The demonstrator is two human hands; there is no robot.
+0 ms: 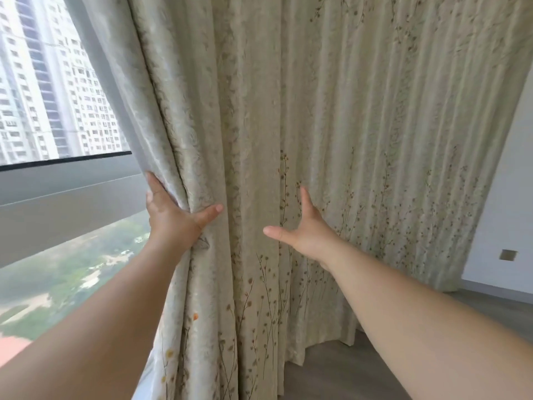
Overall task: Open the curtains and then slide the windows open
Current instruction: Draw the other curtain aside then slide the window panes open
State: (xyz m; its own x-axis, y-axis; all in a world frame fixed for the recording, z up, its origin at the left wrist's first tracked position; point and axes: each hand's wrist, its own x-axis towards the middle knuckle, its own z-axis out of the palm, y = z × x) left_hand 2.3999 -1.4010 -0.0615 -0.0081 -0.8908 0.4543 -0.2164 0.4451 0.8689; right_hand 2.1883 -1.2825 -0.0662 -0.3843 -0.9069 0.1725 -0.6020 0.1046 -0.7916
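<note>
At the window, the curtain point(331, 125) hangs across most of the view, from about 11 o'clock round to 3 o'clock, its free edge bunched at 9 o'clock of centre. The left hand point(170, 215) has that edge gathered, fingers point(153, 183) wrapped behind the fold and thumb pressed on the front, so it is closed on the cloth. The right hand point(302, 232) is spread wide with the palm toward the fabric, holding nothing; whether its fingertips touch the cloth cannot be told.

The step in hand looks like the first one, drawing the curtain aside. Judging by the folds, the next move calls for carrying the gathered edge toward 3 o'clock, with the right hand pushing the pleats along, until the glass is bare.

The window point(52, 90) shows only at 9 to 10 o'clock, with tower blocks point(37, 76) beyond and its dark frame point(66, 186) below. The curtain rail is cut off at the top, any handle or sliding track is hidden behind the cloth, and the left fingertips are out of sight.
</note>
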